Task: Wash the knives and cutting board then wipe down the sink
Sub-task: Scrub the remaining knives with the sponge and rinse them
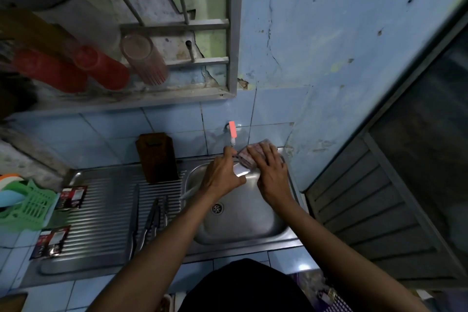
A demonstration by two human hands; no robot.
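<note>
— Sink first: in our head view we see the steel basin low in the middle, its drain near the left side of the bowl, and a ribbed draining board running off to the left.

— And our hands?

— Both reach over the far edge of the basin, close together but not touching. Our right hand lies with fingers spread flat on a folded pink-and-white cloth, pressing it against the back right rim. Our left hand sits just beside it under the tap, which has a pink handle. We see its forefinger pointing up at the spout; whether the other fingers pinch the cloth's edge, we cannot tell.

— Where are the knives?

— On the draining board, left of the basin: knives lying side by side, blades pointing away from us, our left forearm crossing near their handles.

— The cutting board?

— The cutting board, dark wood, stands upright against the blue tiled wall at the back of the draining board.

— Anything else?

— A green basket at the far left, two dark sachets beside it, and red cups on the wall rack above.
</note>
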